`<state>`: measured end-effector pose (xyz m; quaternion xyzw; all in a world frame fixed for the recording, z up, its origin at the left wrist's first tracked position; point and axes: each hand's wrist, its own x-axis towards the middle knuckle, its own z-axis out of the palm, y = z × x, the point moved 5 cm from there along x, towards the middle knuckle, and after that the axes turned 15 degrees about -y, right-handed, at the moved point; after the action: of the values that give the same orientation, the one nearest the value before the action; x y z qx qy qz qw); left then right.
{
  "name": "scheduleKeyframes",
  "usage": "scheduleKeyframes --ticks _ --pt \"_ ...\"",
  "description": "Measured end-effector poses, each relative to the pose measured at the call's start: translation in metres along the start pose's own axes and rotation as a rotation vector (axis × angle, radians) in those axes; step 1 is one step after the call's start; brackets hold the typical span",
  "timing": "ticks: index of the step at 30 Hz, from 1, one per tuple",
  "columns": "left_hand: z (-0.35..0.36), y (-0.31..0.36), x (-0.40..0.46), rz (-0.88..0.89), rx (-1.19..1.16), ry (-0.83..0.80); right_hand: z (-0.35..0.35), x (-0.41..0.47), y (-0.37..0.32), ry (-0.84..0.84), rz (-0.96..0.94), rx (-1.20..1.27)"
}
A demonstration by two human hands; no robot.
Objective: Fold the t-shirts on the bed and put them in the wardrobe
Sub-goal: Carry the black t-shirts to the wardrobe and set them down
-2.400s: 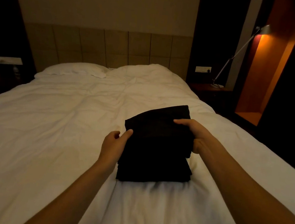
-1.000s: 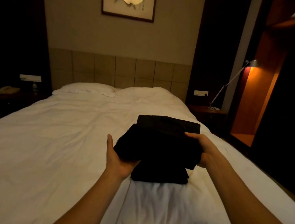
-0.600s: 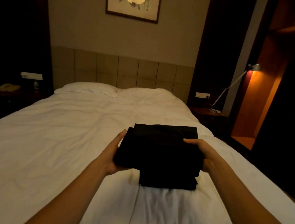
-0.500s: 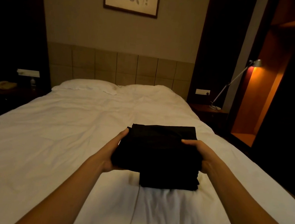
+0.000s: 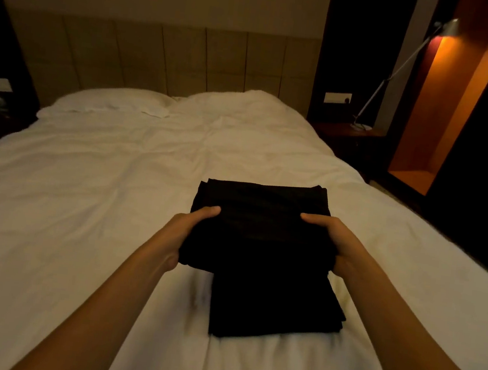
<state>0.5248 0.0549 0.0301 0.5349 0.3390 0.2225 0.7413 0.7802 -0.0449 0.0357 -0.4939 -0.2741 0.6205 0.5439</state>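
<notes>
Fig. — Head view, folded dark t-shirts being handled over the bed.

Both hands are gripping one folded t-shirt, one at each side edge. The left hand is curling round the left edge, thumb lying on top, fingers going out of sight underneath. The right hand is doing the same on the right edge, thumb on top. The held t-shirt is overlapping the far part of a second folded bundle, which is lying on the white sheet nearer the camera. Whether the held one is resting on it or hovering just above, can't tell.

Risks (judged):
- Held shirt is being supported at the edges only, so the middle may be sagging and the folds opening w/ any tilt.
- Two pieces are sitting offset, not squared; lifting both together could be letting the lower one slide out.
- Lighting is dim and fabric is black, so a loose layer or sleeve could be going unnoticed.
- The wardrobe niche is standing well apart at the right, so the carry is giving time for slipping.

Count: hands 2; dark folded bundles 2 (layers w/in the lower one can't be counted); pillow 1; lamp 1.
</notes>
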Motion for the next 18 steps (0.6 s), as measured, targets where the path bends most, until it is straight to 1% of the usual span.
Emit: scheduleKeyframes --ticks 4,9,14,18 --pt "0.018 0.031 0.042 0.012 0.019 -0.009 -0.022 0.017 -0.035 0.010 -0.026 0.045" --pt "0.073 0.103 0.064 0.021 0.011 -0.022 -0.046 -0.007 -0.106 0.065 -0.078 0.078" --pt "0.164 0.193 0.071 0.013 0.005 -0.055 -0.078 -0.071 -0.210 0.135 -0.104 0.122" --pt "0.250 0.262 0.072 0.043 0.015 -0.105 -0.111 -0.132 -0.297 0.177 -0.170 0.124"
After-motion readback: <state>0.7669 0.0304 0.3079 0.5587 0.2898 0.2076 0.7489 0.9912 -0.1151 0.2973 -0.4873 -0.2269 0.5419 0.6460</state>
